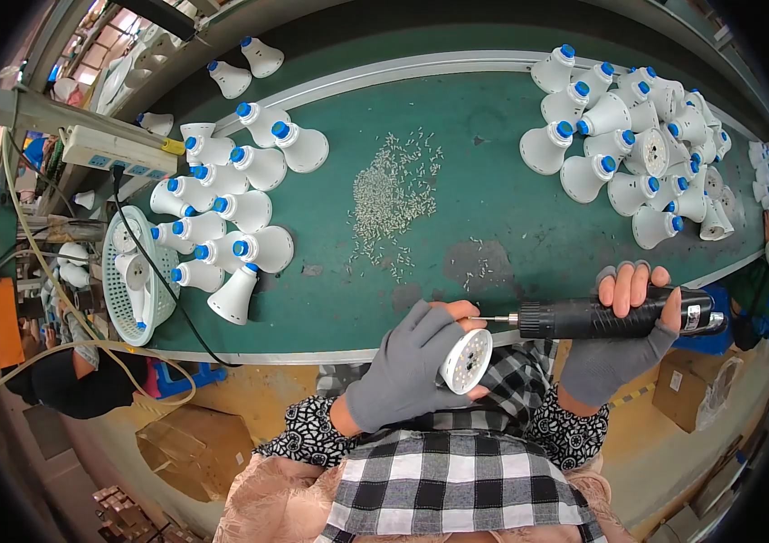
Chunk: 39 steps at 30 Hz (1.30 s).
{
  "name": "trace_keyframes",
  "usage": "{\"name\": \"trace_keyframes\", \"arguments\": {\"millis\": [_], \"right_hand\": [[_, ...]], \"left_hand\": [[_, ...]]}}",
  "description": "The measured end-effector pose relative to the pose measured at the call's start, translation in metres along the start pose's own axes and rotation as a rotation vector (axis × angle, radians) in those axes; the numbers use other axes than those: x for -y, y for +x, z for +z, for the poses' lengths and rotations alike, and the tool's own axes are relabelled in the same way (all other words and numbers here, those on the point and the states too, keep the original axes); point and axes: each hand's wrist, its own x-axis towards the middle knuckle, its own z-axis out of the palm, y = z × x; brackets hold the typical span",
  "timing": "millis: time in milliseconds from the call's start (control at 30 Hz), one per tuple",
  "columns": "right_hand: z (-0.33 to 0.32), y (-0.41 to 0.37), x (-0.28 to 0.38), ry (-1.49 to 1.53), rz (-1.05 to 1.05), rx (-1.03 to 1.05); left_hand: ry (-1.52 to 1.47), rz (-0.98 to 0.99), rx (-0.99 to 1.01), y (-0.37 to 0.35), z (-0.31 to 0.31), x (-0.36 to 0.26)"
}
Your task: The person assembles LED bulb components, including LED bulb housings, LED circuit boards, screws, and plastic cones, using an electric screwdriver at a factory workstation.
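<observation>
My left hand (416,362), in a grey fingerless glove, holds a white lamp part (468,362) with its round face turned to the right. My right hand (624,339), gloved the same way, is wrapped round a black electric screwdriver (583,319). The screwdriver lies level, and its thin bit points left to the fingertips of my left hand, just above the lamp part. Whether a screw sits at the bit's tip is too small to tell. Beyond both hands, a pile of small screws (393,195) is spread on the green table (330,231).
White lamp housings with blue caps stand and lie at the left (258,167) and in a larger group at the right (615,140). A pale green basket (160,308) and a power strip (118,149) with a black cable are at the left edge. Cardboard boxes (194,452) lie below.
</observation>
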Motion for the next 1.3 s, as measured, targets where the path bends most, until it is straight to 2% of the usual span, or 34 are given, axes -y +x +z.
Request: {"name": "trace_keyframes", "arguments": {"millis": [400,600,800,900,1000,1300], "right_hand": [[0.009,-0.002,0.002,-0.028,-0.042,0.098],[0.003,0.001,0.001,-0.024,-0.008,0.265],[0.01,0.0,0.001,0.004,-0.056,0.086],[0.01,0.0,0.005,0.031,-0.094,0.047],[0.008,0.0,0.011,0.062,-0.087,0.089],[0.009,-0.005,0.008,0.051,-0.049,0.124]], "left_hand": [[-0.009,-0.008,0.037,0.002,-0.001,0.0],[-0.039,-0.022,0.095,0.0,-0.002,0.003],[-0.156,-0.079,0.045,0.0,-0.002,0.007],[-0.346,-0.214,0.02,-0.002,-0.002,0.01],[-0.436,-0.476,0.018,-0.005,-0.004,0.006],[-0.356,-0.427,-0.017,-0.003,-0.004,0.007]]}}
